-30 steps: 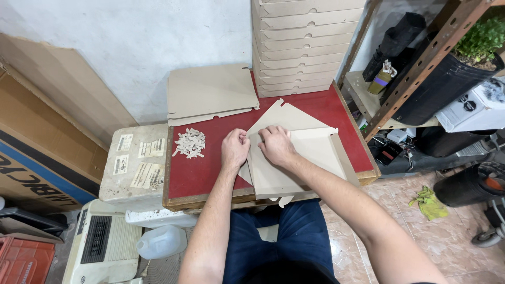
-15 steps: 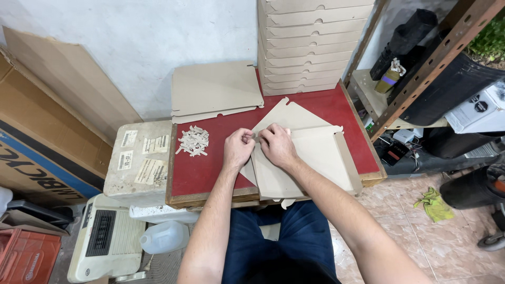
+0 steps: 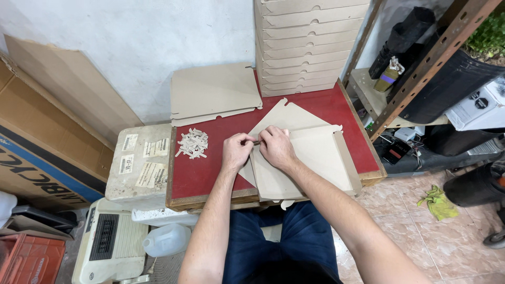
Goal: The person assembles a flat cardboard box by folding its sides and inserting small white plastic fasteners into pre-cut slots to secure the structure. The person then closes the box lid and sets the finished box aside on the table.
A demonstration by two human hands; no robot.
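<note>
Head view: left hand [image 3: 236,151] and right hand [image 3: 277,148] meet, fingers pinched on the left edge of a flat cardboard box blank [image 3: 307,163]; blank lies on the red table [image 3: 205,173]; pile of small cardboard scraps [image 3: 192,143] lies left, apart; stacked folded boxes [image 3: 307,44] stand behind.

Two hands, left hand [image 3: 236,151] and right hand [image 3: 277,146]; one pile of cardboard scraps [image 3: 192,143]; one plastic jug [image 3: 166,240].

Bright even light, soft shadows, sharp, wide-angle edges
</note>
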